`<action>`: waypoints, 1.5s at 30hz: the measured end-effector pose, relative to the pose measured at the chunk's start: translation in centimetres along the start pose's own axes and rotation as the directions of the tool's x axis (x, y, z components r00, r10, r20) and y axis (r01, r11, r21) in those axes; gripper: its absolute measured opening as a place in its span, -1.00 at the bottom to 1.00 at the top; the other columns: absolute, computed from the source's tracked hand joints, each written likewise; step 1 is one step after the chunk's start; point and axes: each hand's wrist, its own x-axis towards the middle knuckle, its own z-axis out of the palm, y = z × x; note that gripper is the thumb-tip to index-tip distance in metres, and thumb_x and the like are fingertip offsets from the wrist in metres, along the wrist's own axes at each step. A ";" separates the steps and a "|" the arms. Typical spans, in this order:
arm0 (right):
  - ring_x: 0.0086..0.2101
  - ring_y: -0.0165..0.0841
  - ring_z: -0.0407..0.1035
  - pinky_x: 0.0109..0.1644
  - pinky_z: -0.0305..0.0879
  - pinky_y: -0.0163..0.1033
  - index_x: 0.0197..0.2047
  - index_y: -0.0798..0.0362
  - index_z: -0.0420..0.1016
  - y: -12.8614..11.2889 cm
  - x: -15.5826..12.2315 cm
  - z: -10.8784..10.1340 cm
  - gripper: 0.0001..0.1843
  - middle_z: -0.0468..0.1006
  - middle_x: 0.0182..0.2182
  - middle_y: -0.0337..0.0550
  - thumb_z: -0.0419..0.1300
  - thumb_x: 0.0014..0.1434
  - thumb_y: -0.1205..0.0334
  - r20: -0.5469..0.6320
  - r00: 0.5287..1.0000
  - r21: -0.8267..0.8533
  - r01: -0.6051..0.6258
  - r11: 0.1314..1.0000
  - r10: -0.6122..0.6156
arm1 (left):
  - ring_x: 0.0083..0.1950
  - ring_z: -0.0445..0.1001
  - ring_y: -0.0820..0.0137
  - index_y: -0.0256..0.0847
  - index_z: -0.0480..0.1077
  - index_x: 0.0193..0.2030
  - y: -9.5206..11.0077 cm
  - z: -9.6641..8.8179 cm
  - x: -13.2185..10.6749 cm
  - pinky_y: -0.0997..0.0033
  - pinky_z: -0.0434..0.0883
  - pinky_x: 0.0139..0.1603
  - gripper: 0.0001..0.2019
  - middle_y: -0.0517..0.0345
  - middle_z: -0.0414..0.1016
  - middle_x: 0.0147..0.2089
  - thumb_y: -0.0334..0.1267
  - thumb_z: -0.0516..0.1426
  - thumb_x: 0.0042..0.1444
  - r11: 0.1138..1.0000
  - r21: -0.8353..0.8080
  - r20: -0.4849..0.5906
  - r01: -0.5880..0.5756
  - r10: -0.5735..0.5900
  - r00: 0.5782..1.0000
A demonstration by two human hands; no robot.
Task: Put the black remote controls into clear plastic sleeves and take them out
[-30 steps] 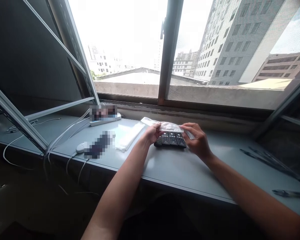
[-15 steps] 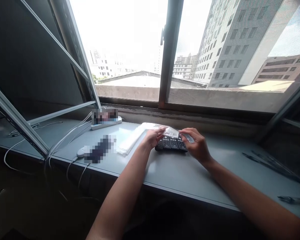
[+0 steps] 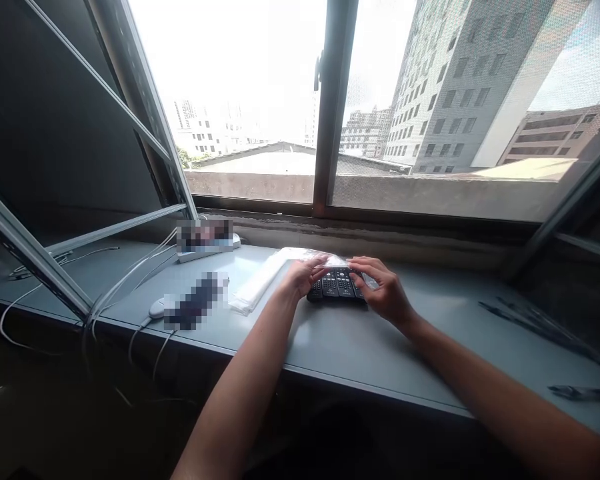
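Note:
Several black remote controls (image 3: 336, 285) lie side by side on the grey table (image 3: 360, 340) below the window. A clear plastic bag (image 3: 336, 261) lies over their far ends. My left hand (image 3: 303, 275) pinches the bag's left part, fingers closed on it, resting against the leftmost remote. My right hand (image 3: 383, 288) holds the bag's right end, fingers curled over the remotes' right side.
A stack of clear plastic bags (image 3: 260, 283) lies left of the remotes. Further left are a white mouse (image 3: 157, 307), a blurred dark object (image 3: 195, 300), a power strip (image 3: 207, 239) and white cables (image 3: 125, 273). Metal frame bars (image 3: 35, 250) stand at left; dark tools (image 3: 545, 327) lie at right.
Both hands have lowered the plastic bag from above the remotes down onto their far ends, and have drawn closer together.

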 end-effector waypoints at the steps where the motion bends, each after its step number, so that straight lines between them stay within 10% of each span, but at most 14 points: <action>1: 0.18 -0.03 0.53 0.33 0.47 0.25 0.14 -0.13 0.71 0.1 -0.1 0.1 -0.73 0.72 0.10 -0.06 0.26 0.45 0.23 -0.001 1.000 -0.001 0.006 1.000 -0.006 | -0.11 0.71 0.36 -0.37 0.67 -0.15 0.0 0.0 0.0 0.48 0.64 -0.01 -0.86 -0.10 0.72 -0.05 -0.48 0.44 0.14 1.000 0.011 -0.002 0.002 -0.002 1.000; 8: -0.04 -0.06 0.55 0.07 0.59 0.12 0.07 -0.07 0.75 0.7 -0.4 0.1 -0.76 0.59 -0.05 0.01 0.31 0.42 0.14 -0.019 0.997 -0.070 -0.070 0.995 0.069 | -0.19 0.67 0.45 -0.37 0.71 -0.15 0.0 -0.1 0.2 0.59 0.55 -0.18 -0.84 -0.10 0.72 0.01 -0.48 0.45 0.11 0.998 0.055 -0.020 -0.014 0.015 1.000; 34: 0.25 0.01 0.48 0.36 0.45 0.27 0.19 -0.06 0.69 0.5 -0.4 0.3 -0.68 0.70 0.12 0.04 0.31 0.41 0.18 0.068 0.998 0.021 0.014 1.000 -0.015 | -0.16 0.70 0.38 -0.39 0.67 -0.18 -0.1 0.1 0.0 0.55 0.61 -0.11 -0.84 -0.10 0.73 -0.10 -0.50 0.46 0.08 0.998 0.056 0.002 -0.023 0.022 1.000; 45: 0.41 0.06 0.34 0.44 0.38 0.30 0.18 -0.07 0.68 0.3 -0.4 0.2 -0.69 0.68 0.18 0.03 0.33 0.42 0.12 0.204 0.977 0.089 0.050 0.995 -0.067 | -0.20 0.69 0.33 -0.34 0.63 -0.01 0.6 0.6 -0.2 0.41 0.61 -0.18 -0.77 -0.17 0.72 -0.01 -0.31 0.14 0.45 0.999 0.036 -0.014 0.032 -0.032 0.999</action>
